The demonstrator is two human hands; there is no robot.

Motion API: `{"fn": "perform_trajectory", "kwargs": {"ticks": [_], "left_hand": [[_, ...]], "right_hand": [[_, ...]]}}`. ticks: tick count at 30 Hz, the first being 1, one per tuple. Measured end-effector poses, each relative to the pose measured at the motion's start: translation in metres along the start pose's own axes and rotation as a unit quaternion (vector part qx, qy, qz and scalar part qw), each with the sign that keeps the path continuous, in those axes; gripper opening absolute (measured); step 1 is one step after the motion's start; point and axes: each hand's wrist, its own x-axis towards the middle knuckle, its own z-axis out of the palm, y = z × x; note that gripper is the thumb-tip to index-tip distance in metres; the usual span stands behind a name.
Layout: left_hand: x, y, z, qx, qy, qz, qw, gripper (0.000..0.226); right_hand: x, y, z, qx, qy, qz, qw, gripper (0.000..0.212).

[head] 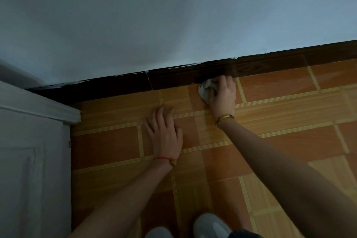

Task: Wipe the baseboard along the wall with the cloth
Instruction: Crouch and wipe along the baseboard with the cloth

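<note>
A dark brown baseboard runs along the foot of the pale wall, rising toward the right. My right hand grips a bunched light grey cloth and holds it against the bottom of the baseboard where it meets the floor. A gold bangle circles that wrist. My left hand rests flat on the floor tiles with fingers spread, some way below and left of the cloth. A red string is tied round its wrist.
The floor is orange-brown tile with yellow striped bands. A white panelled door or cabinet with a moulded ledge fills the left edge and meets the baseboard's left end. Two grey shoes show at the bottom edge.
</note>
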Motion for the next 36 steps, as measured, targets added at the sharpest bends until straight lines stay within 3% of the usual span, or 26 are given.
{"fn": "perform_trajectory", "kwargs": {"ticks": [5,9,11,14,21,24,29,32,36], "left_hand": [[0.000,0.001,0.003,0.032,0.004,-0.004,0.999,0.051],[-0.001,0.001,0.003,0.046,0.006,0.003,0.999,0.051],[-0.001,0.001,0.003,0.046,0.008,0.002,0.999,0.051],[-0.002,0.001,0.003,0.049,0.012,0.007,0.999,0.051],[-0.001,0.001,0.003,0.057,0.006,0.010,0.998,0.056],[-0.001,0.001,0.004,0.055,0.006,0.008,0.998,0.054],[-0.002,0.003,0.005,0.059,0.012,0.007,0.998,0.053],[-0.001,0.004,0.006,0.061,0.017,0.004,0.998,0.053],[-0.001,0.004,0.005,0.064,0.021,0.005,0.998,0.055]], "right_hand": [[0.011,0.011,-0.017,-0.005,-0.091,-0.090,0.992,0.024],[0.023,0.023,-0.046,0.072,0.088,0.070,0.991,0.022],[0.029,0.020,-0.055,0.095,0.155,0.094,0.979,0.021],[0.023,0.000,-0.048,0.125,0.154,0.075,0.977,0.019],[-0.001,-0.053,-0.018,0.170,0.068,-0.030,0.983,0.019],[0.007,-0.037,-0.033,0.173,0.111,-0.020,0.978,0.017],[0.031,0.000,-0.062,0.178,0.227,0.103,0.952,0.017],[0.028,-0.007,-0.059,0.186,0.208,0.075,0.957,0.017],[0.007,-0.044,-0.034,0.203,0.104,-0.043,0.973,0.021]]}}
